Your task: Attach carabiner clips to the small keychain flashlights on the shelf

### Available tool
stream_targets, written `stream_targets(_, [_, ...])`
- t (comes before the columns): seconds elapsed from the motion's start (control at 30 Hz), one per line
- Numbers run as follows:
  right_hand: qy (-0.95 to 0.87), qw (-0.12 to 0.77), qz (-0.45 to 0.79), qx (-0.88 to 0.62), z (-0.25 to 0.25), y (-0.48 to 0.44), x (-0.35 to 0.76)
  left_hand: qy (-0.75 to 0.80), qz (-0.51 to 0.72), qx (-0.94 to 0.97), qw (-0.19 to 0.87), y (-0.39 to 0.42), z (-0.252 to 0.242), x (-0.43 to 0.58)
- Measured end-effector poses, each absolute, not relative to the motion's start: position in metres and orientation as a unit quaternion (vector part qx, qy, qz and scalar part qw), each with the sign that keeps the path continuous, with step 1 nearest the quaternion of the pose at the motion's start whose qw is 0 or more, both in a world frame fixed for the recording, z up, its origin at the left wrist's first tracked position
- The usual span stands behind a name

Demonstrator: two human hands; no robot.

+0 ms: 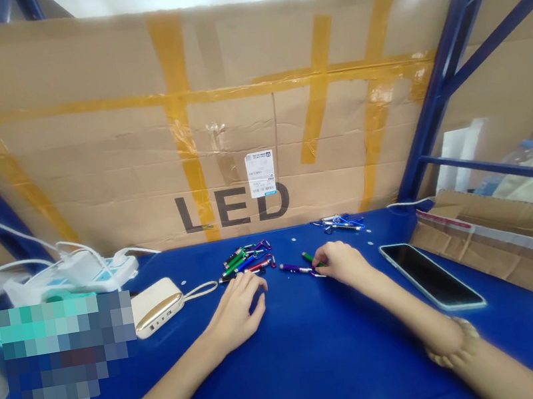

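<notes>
My right hand (pixel 344 261) is closed, its fingertips pinching a small green keychain flashlight (pixel 308 257) that is partly hidden by the fingers. Just in front of those fingers lies a purple keychain flashlight (pixel 296 268) with a carabiner clip. My left hand (pixel 240 308) rests palm down, thumb apart and fingers loosely stretched, at the near edge of a pile of similar flashlights. In that pile are a green one (pixel 234 259), a blue one (pixel 245 263) and a red one (pixel 259 266). The left fingertips hide part of a black one (pixel 226 278).
A white power bank (pixel 158 301) with a strap lies left, by a power strip (pixel 116 270) and cables. More keychain flashlights (pixel 341 223) lie at the back. On the right are a phone (pixel 430 275) and a cardboard piece (pixel 502 250). A large carton (pixel 115 169) stands behind.
</notes>
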State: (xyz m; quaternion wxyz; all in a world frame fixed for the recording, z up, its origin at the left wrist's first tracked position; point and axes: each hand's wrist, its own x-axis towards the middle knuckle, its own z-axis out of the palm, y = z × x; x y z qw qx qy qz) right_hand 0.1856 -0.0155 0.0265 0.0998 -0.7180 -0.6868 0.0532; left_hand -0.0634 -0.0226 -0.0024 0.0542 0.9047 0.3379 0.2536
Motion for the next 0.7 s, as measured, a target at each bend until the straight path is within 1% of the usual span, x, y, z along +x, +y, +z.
stream_targets(0.07, [-0.681,0.114,0.015,-0.723,0.022,-0.012,0.189,0.335,0.248,0.907,0.05,-0.023,-0.002,-0.063])
stream_targets(0.13, [-0.677,0.146,-0.017,-0.721,0.021,-0.008,0.197,0.332,0.247,0.909,0.046,-0.024,-0.002,-0.063])
stream_targets(0.23, [-0.673,0.237,-0.043,-0.699,0.024,-0.004,0.21,0.326,0.245,0.912,0.039,-0.025,-0.002,-0.062])
stream_targets(0.37, [-0.678,0.369,-0.048,-0.633,0.032,-0.004,0.214,0.323,0.236,0.916,0.037,-0.026,-0.002,-0.062])
stream_targets(0.53, [-0.645,0.484,-0.044,-0.59,0.042,-0.011,0.2,0.328,0.235,0.915,0.036,-0.027,-0.001,-0.062])
stream_targets(0.6, [-0.637,0.488,0.004,-0.597,0.043,-0.013,0.197,0.327,0.233,0.915,0.042,-0.028,0.0,-0.062])
stream_targets(0.63, [-0.644,0.469,0.042,-0.603,0.042,-0.013,0.196,0.326,0.234,0.915,0.045,-0.028,0.0,-0.062])
stream_targets(0.7, [-0.675,0.391,0.128,-0.613,0.038,-0.012,0.196,0.325,0.236,0.915,0.048,-0.028,0.0,-0.062])
